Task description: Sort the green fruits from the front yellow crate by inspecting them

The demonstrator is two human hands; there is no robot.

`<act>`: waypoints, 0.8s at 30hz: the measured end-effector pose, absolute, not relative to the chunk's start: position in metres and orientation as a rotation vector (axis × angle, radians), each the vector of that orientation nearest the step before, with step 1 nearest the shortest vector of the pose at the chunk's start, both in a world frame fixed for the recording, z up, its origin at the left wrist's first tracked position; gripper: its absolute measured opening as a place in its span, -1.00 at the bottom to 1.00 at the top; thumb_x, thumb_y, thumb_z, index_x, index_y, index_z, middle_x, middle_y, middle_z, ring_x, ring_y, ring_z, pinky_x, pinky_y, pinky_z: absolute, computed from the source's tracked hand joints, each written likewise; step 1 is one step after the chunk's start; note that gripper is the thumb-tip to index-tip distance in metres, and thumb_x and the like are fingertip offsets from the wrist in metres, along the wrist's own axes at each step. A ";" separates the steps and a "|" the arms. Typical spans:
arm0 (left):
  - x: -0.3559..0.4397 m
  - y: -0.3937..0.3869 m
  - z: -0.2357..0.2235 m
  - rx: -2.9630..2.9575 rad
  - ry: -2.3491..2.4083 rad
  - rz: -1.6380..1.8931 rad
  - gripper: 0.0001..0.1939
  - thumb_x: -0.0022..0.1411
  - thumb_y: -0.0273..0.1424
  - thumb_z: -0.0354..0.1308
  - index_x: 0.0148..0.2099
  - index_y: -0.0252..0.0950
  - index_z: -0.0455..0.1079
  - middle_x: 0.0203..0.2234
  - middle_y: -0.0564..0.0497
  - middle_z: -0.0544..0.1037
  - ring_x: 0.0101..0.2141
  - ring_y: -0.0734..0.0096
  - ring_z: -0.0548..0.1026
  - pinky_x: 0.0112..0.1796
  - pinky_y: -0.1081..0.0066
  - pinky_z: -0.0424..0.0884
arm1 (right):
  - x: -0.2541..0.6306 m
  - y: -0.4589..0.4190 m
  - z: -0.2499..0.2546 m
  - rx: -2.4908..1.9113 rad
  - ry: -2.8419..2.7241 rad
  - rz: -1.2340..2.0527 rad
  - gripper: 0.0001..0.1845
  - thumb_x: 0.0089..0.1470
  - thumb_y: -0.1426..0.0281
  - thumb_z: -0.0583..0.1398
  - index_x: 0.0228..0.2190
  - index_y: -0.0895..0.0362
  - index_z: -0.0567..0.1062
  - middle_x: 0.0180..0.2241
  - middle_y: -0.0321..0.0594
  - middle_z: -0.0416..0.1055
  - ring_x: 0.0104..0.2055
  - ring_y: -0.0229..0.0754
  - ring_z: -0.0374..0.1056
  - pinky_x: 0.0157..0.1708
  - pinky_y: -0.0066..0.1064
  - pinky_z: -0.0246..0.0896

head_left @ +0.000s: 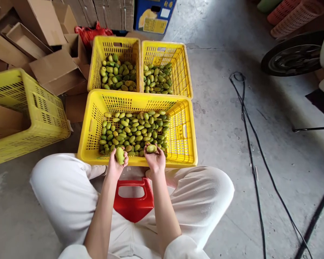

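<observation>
My left hand (117, 163) is closed round a yellow-green oval fruit (120, 155), which looks like a small mango. In my right hand (156, 160), palm up with the fingers curled, rests a second such fruit (151, 148). Both hands are over the near rim of a large yellow plastic crate (190, 158). A layer of green and yellowish fruits (135, 131) covers much of its floor. Behind it, touching, stand a left yellow crate (91, 77) and a right yellow crate (187, 73), each partly filled with similar fruits.
Between my legs is a red plastic stool (133, 208). Cardboard boxes (56, 70) pile up at the back left, beside another yellow crate (47, 111) holding cardboard. A black cable (248, 144) crosses the concrete floor on the right, near a wheel (294, 54). A blue box (155, 16) stands behind.
</observation>
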State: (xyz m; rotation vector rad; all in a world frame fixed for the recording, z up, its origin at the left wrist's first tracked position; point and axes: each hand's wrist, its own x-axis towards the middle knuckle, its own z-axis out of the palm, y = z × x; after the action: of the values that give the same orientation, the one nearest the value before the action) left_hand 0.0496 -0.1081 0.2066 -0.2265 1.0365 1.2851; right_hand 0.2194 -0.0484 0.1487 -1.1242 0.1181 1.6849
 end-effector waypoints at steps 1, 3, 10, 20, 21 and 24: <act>0.049 -0.108 0.207 -0.240 1.041 1.286 -0.71 0.40 -0.15 0.13 -0.20 -0.28 0.39 -0.54 0.08 0.38 -0.62 0.54 0.32 -0.66 0.58 0.15 | 0.220 -0.026 0.154 -1.097 0.115 1.679 -0.93 0.21 0.38 0.16 -0.35 0.00 0.44 -0.30 -0.25 0.56 -0.11 -0.11 0.54 0.12 -0.05 0.48; 0.047 -0.109 0.207 -0.258 1.050 1.288 -0.73 0.41 -0.17 0.11 -0.20 -0.29 0.39 -0.53 0.06 0.39 -0.62 0.52 0.34 -0.66 0.57 0.17 | 0.220 0.032 0.173 -0.992 0.061 1.649 -0.78 0.33 0.24 0.10 -0.33 0.03 0.47 -0.17 -0.15 0.59 0.02 -0.08 0.53 0.17 -0.01 0.46; 0.049 -0.105 0.203 -0.261 1.044 1.255 -0.76 0.37 -0.22 0.14 -0.22 -0.30 0.42 -0.53 0.04 0.43 -0.62 0.50 0.37 -0.65 0.55 0.19 | 0.233 0.162 0.219 -1.040 -0.759 1.404 -0.03 0.43 -0.04 -0.46 0.36 0.26 0.32 0.40 0.17 0.22 0.43 -0.10 0.30 0.36 0.10 0.17; 0.051 -0.105 0.197 -0.469 1.110 1.297 -0.84 0.33 -0.40 0.14 -0.07 -0.31 0.46 -0.35 -0.09 0.61 -0.40 0.33 0.59 -0.44 0.44 0.50 | 0.241 -0.049 0.095 -2.179 -1.832 0.833 -0.35 0.40 0.13 0.01 0.29 0.26 0.46 0.39 0.29 0.29 0.44 0.28 0.19 0.37 0.20 0.05; 0.051 -0.102 0.197 -0.482 1.121 1.294 -0.85 0.32 -0.42 0.15 -0.07 -0.30 0.46 -0.34 -0.09 0.62 -0.38 0.32 0.60 -0.41 0.43 0.52 | 0.240 -0.054 0.093 -2.092 -1.904 0.742 -0.40 0.40 0.19 0.01 0.26 0.25 0.48 0.36 0.25 0.34 0.41 0.23 0.24 0.37 0.13 0.08; 0.050 -0.079 0.199 -0.476 1.121 1.270 -0.93 0.32 -0.44 0.19 -0.14 -0.28 0.44 -0.32 -0.09 0.61 -0.33 0.33 0.61 -0.35 0.42 0.53 | 0.237 -0.064 0.092 -1.894 -1.975 0.602 -0.51 0.39 0.26 0.03 0.12 0.24 0.57 0.18 0.21 0.55 0.24 0.15 0.41 0.25 0.01 0.22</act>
State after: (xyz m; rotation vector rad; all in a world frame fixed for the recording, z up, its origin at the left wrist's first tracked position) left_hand 0.0505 -0.0795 0.1993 -0.4758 1.1215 1.2702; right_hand 0.2372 -0.0636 0.0918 -1.8945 -1.9752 0.6024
